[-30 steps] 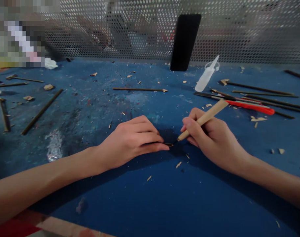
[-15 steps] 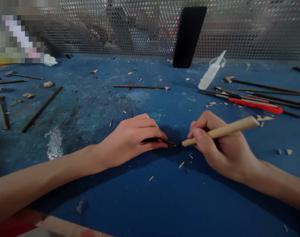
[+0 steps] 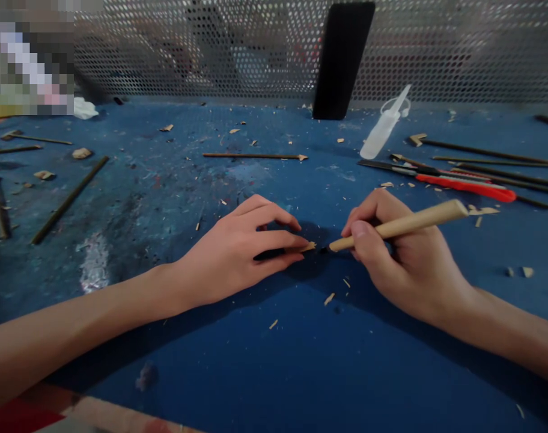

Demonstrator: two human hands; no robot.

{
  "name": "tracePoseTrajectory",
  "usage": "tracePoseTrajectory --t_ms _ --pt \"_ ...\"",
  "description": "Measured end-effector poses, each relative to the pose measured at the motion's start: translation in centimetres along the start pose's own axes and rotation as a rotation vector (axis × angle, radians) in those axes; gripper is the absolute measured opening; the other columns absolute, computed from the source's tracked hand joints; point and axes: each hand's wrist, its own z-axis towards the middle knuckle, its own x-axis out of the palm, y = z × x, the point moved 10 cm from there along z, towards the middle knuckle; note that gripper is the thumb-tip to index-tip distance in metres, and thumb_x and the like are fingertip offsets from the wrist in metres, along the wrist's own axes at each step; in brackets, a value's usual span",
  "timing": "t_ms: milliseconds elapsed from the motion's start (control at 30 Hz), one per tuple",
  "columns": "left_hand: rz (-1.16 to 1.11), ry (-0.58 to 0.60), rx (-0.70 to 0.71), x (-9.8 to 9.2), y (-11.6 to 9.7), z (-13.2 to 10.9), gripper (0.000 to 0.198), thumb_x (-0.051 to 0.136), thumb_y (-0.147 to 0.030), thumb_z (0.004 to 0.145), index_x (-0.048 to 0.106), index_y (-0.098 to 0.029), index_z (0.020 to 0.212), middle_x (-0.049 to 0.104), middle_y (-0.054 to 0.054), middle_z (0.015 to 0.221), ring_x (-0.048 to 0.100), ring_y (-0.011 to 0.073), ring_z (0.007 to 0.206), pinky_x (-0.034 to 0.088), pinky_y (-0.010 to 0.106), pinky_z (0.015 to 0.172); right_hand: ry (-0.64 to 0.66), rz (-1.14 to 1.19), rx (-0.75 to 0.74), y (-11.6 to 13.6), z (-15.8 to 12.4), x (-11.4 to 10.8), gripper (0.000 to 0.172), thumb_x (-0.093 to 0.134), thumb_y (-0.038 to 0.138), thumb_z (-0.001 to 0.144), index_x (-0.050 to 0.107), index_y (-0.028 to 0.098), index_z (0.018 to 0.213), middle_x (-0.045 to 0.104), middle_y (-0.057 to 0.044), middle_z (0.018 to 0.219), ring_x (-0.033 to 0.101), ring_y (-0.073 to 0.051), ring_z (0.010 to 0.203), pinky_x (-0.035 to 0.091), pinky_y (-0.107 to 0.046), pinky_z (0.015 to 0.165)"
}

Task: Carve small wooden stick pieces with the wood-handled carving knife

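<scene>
My left hand (image 3: pixel 240 249) rests low over the blue tabletop. Its thumb and a finger pinch a small piece of wood with a pale, ragged end (image 3: pixel 310 246); most of the piece is hidden under the fingers. In my right hand (image 3: pixel 398 258) is a tool with a thick, pale wooden handle (image 3: pixel 418 221), held like a pen. The tool's small dark tip (image 3: pixel 322 249) points left, close to the pale end. Whether that tip is a blade or bristles cannot be made out, nor whether it touches the wood.
Beyond my hands lies a thin stick with a pointed end (image 3: pixel 256 156). Rightward are a red utility knife (image 3: pixel 467 187), several dark sticks (image 3: pixel 490 150) and a white nozzle bottle (image 3: pixel 382 135). A black phone-like slab (image 3: pixel 344 60) leans on the perforated metal screen (image 3: pixel 265 54). Shavings are scattered about.
The thin dark pointed piece at my left fingertips is no longer seen there; a pale ragged end shows instead. My left fingers have lifted and spread somewhat. The right hand keeps its grip.
</scene>
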Motion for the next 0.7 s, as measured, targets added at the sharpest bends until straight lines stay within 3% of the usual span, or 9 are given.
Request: tracePoseTrajectory --t_ms 200,433,700 --pt "-0.052 0.04 0.032 0.49 -0.04 -0.15 0.02 0.06 -0.02 0.101 0.074 -0.023 0.114 0.073 0.002 0.116 0.062 0.0167 0.11 0.052 0.033 0.101 -0.029 -0.006 -0.002 -0.08 -0.15 -0.19 0.017 0.051 0.025 0.101 0.049 0.023 0.084 0.051 0.004 0.06 0.044 -0.011 0.049 0.036 -0.03 0.046" --pt "-0.096 0.059 0.029 0.48 -0.01 -0.2 0.021 0.06 -0.017 0.1 0.075 -0.021 0.114 0.073 0.003 0.116 0.063 0.0164 0.112 0.051 0.031 0.103 -0.022 -0.038 -0.008 -0.35 -0.02 0.1 0.019 0.05 0.031 0.103 0.049 0.023 0.087 0.052 0.004 0.066 0.044 -0.011 0.054 0.038 -0.03 0.053" --pt "-0.09 0.058 0.034 0.52 -0.05 -0.15 0.022 0.058 -0.018 0.101 0.074 -0.022 0.116 0.073 0.003 0.117 0.063 0.0173 0.112 0.052 0.032 0.103 -0.027 -0.066 0.013 -0.41 0.06 0.01 0.02 0.05 0.032 0.103 0.047 0.024 0.085 0.053 0.004 0.063 0.045 -0.012 0.052 0.036 -0.03 0.05"
